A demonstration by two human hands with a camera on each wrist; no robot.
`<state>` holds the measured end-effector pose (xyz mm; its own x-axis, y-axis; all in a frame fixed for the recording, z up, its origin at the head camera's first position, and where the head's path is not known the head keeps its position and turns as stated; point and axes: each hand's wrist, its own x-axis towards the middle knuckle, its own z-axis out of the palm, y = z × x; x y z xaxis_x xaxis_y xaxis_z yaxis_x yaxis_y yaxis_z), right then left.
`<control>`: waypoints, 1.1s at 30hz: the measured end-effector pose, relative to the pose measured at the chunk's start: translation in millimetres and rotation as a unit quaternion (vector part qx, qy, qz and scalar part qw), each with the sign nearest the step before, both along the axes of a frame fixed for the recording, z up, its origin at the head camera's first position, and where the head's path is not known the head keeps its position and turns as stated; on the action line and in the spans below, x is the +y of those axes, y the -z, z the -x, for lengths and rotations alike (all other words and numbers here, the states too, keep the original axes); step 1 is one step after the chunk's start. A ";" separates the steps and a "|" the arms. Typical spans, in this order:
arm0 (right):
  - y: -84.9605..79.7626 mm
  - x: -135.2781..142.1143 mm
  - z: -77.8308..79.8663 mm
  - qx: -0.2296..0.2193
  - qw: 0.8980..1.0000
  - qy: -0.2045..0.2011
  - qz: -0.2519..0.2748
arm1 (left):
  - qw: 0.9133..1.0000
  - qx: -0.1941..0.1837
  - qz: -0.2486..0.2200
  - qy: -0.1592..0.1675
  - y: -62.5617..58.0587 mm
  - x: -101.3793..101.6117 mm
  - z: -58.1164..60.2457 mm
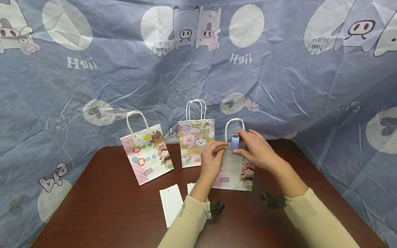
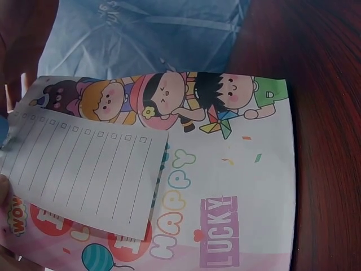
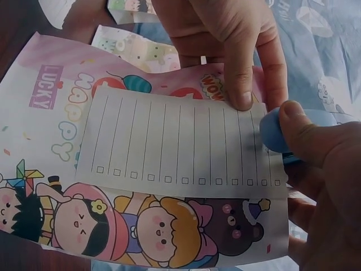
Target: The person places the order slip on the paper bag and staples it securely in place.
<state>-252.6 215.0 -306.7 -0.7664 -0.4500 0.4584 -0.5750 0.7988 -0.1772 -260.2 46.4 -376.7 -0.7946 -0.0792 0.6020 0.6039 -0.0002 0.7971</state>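
Note:
At the right of the table, a printed paper gift bag [image 1: 232, 185] with a white handle is held up, with a lined checklist sheet [image 3: 169, 141] lying flat on its front. My left hand [image 1: 212, 156] pinches the sheet and the bag's top edge, thumb [image 3: 241, 93] on the paper. My right hand [image 1: 257, 148] grips a small blue stapler [image 1: 234, 142], its thumb pressing on top. In the right wrist view the stapler's jaws straddle the bag's top edge, over the end of the sheet. The left wrist view shows only a sliver of the stapler.
A second pink-and-white gift bag [image 1: 149, 156] leans at the left, and a bag with animal faces [image 1: 195, 137] stands in the middle. Two more lined sheets, one at the left [image 1: 171, 205] and one partly under the left forearm [image 1: 190, 187], lie on the dark table [image 1: 102, 203]. Printed cloth [image 1: 124, 79] hangs behind.

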 end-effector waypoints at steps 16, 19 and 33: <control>4.4 2.5 5.2 -0.004 0.999 -0.026 0.023 | 1.000 0.000 -0.008 0.021 -6.3 -3.2 -4.3; 6.0 2.9 5.0 0.001 1.000 -0.015 0.012 | 1.000 0.003 -0.003 0.021 5.3 -1.4 6.3; 22.1 2.2 9.5 0.067 0.997 -0.024 0.041 | 1.000 -0.005 0.002 0.001 12.6 4.1 12.9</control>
<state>-262.0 217.2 -328.7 -0.6747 -0.4418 0.5913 -0.6348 0.7561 -0.1593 -273.1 50.5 -389.2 -0.8011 -0.0753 0.5938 0.5954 0.0015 0.8034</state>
